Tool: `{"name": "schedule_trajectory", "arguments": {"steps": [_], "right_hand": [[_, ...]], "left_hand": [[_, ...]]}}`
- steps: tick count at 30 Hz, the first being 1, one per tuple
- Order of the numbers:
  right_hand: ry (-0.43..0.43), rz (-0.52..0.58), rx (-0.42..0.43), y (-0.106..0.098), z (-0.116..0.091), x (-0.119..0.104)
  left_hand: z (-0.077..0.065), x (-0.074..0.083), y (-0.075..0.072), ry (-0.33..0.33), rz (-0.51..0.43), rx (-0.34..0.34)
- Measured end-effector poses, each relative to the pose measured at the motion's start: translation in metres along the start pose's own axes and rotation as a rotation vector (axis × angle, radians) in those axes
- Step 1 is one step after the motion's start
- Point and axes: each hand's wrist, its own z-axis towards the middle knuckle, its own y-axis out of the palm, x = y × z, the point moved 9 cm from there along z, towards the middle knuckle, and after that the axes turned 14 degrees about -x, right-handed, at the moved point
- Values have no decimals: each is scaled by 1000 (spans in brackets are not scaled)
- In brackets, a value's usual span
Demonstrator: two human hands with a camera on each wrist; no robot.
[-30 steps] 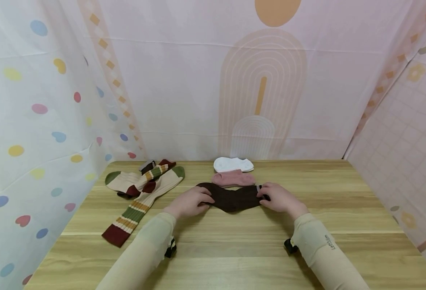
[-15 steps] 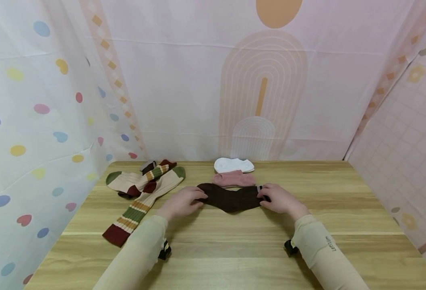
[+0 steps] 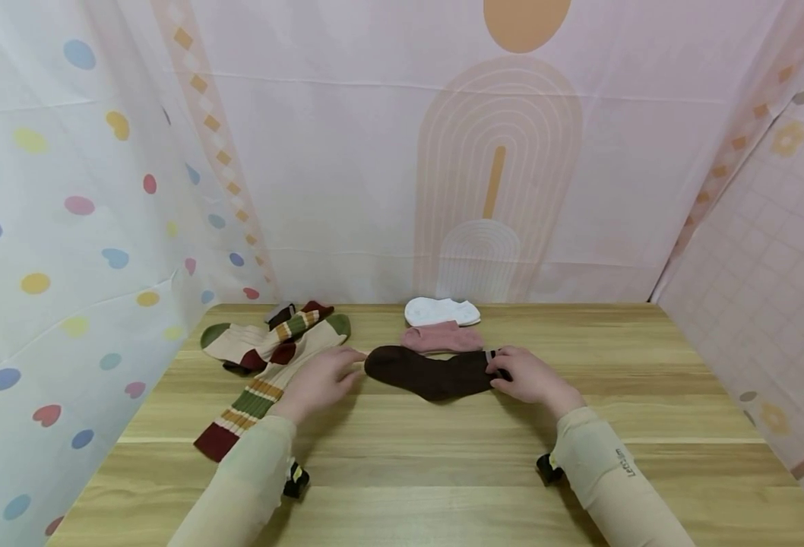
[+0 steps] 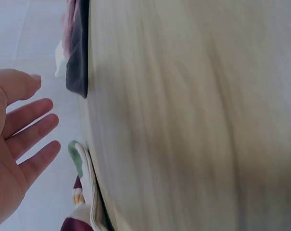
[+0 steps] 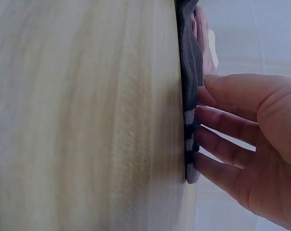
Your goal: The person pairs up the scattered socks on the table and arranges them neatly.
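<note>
A dark brown sock (image 3: 432, 375) lies flat at the middle of the table, its toe to the left and its grey-striped cuff to the right. My right hand (image 3: 527, 375) rests on the cuff; in the right wrist view the fingertips (image 5: 199, 114) touch the striped band and the thumb stands apart from it. Just left of the toe is my left hand (image 3: 321, 381), whose fingers (image 4: 37, 127) are spread and hold nothing in the left wrist view. Behind the brown sock lie a pink sock (image 3: 441, 336) and white socks (image 3: 436, 311).
Cream socks with green, orange and maroon parts (image 3: 246, 403) lie crossed in a pile at the left, partly behind my left hand. A dark sock with a grey end (image 3: 280, 313) shows under the pile. A patterned cloth (image 3: 347, 190) hangs behind the wooden table (image 3: 443, 471).
My left hand has let go of the brown sock's toe end and moved left, toward the striped socks. The right hand stays at the cuff.
</note>
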Motion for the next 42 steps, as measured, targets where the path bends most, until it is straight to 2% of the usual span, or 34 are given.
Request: {"name": "schedule_trajectory", "arguments": {"steps": [11,18,23,32,37,42], "right_hand": [[-10,3,18,1,0,1],[-1,9,22,1,1,4],[20,41,18,0,1,6],[18,108,148,-13,-5,6],[10,160,194,-20,-4,-2],[-37,204,236,-24,2,-15]], "left_hand": [[-23,-27,-24,-131,-16,108],[-37,-51,-34,-235,-30,102],[-47,-62,-40,-256,-41,132],[-70,-78,-54,-303,-115,224],[-84,-90,-61,-316,-147,278],[-95,-104,-66,-352,-168,294]]}}
